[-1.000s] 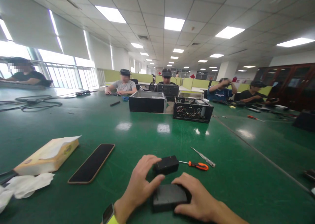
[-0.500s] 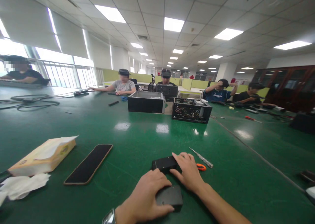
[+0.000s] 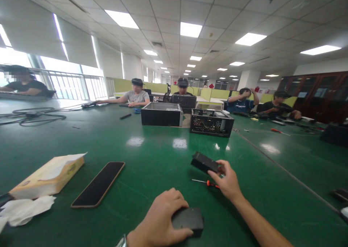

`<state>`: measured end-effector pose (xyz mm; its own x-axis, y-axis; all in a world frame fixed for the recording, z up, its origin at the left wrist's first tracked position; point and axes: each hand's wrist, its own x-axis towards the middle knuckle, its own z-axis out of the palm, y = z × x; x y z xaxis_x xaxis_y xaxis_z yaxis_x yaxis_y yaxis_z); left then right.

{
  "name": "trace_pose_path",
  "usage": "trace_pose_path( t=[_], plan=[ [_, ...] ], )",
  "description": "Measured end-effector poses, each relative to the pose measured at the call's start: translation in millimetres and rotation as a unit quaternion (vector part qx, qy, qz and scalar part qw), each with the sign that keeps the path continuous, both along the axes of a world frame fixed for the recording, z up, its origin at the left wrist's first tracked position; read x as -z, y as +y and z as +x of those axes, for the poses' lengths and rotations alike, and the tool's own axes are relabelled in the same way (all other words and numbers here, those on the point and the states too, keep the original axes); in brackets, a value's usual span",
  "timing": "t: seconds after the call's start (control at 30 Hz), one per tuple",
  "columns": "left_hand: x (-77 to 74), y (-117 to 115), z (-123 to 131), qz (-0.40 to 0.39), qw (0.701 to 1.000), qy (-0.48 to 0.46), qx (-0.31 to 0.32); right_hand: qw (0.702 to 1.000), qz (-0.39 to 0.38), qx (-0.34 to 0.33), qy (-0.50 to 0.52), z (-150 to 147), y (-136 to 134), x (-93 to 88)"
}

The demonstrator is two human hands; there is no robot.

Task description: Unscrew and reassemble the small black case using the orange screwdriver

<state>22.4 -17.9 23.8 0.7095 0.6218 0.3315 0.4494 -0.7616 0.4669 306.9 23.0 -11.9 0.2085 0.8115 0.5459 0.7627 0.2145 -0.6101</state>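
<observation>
My left hand (image 3: 165, 218) is wrapped round a dark grey box (image 3: 189, 220) that rests on the green table near its front edge. Farther right, my right hand (image 3: 227, 180) grips one end of a black oblong block (image 3: 204, 162) between thumb and fingers and holds it tilted above the table. Below the block lies a screwdriver (image 3: 201, 181) with an orange and black handle, its handle end partly hidden by my right hand.
On the left lie a phone (image 3: 99, 184), a tissue pack (image 3: 49, 176) and crumpled tissue (image 3: 25, 209). Two computer cases (image 3: 161, 116) (image 3: 211, 124) stand farther back on the table (image 3: 114, 138). Cables (image 3: 35, 114) lie at the far left. Several people sit around the table.
My right hand has lifted the black block and moved it right and away from me, uncovering the screwdriver's shaft. The clear-handled screwdriver is no longer visible. My left hand has barely moved.
</observation>
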Motion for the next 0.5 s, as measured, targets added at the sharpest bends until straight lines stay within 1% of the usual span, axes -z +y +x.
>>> trace_pose_path(
  t=[0.07,0.13,0.17,0.23,0.33,0.43,0.5],
  plan=[
    [0.6,0,0,0.003,1.000,0.000,-0.001,0.993,0.013,0.111,0.032,42,4,-0.4],
    [1.6,0,0,0.007,1.000,-0.004,-0.004,0.976,0.009,0.213,0.048,85,4,1.7],
    [1.9,0,0,0.010,1.000,-0.006,-0.006,0.966,0.000,0.253,0.051,104,3,4.0],
    [2.2,0,1,0.012,1.000,-0.009,-0.008,0.952,-0.026,0.302,0.053,132,1,10.8],
    [1.4,-1,2,0.011,1.000,-0.015,-0.011,0.945,-0.058,0.317,0.048,152,1,23.7],
    [-0.2,-2,1,0.012,1.000,-0.006,-0.011,0.952,-0.061,0.298,0.033,153,4,32.8],
    [-1.8,-2,0,0.009,1.000,0.010,-0.013,0.957,-0.048,0.286,0.017,151,5,33.2]
  ],
)
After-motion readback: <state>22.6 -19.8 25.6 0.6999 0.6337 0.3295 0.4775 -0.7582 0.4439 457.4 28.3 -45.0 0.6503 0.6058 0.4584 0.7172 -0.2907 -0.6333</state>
